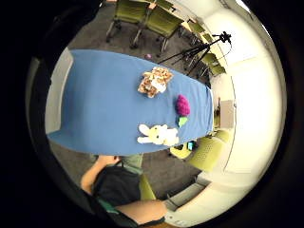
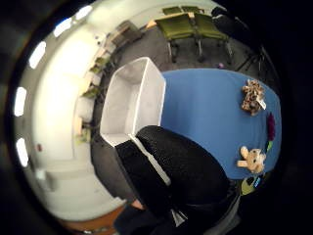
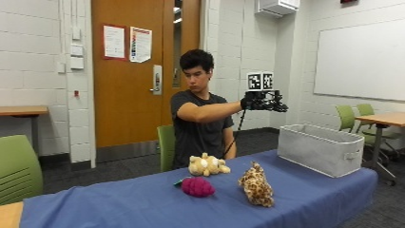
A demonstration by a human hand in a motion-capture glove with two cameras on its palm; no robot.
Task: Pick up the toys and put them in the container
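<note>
White block walls [image 3: 38, 71], an orange door [image 3: 130, 71], a whiteboard [image 3: 361, 59], green chairs [image 3: 15, 168]

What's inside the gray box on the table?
Nothing shows inside the gray box: the thumb-side palm view looks down on bare walls and floor. The near end is hidden behind the gloved right hand.

In the outside view the worktop [image 3: 126, 204] is cut off at the lower edge. The container's [image 3: 319, 149] inside is hidden behind its near wall. The gloved right hand's [image 3: 259, 102] fingers are too small to tell apart. In the thumb-side view, black fingers [image 2: 181, 166] hide the container's near corner.
</note>
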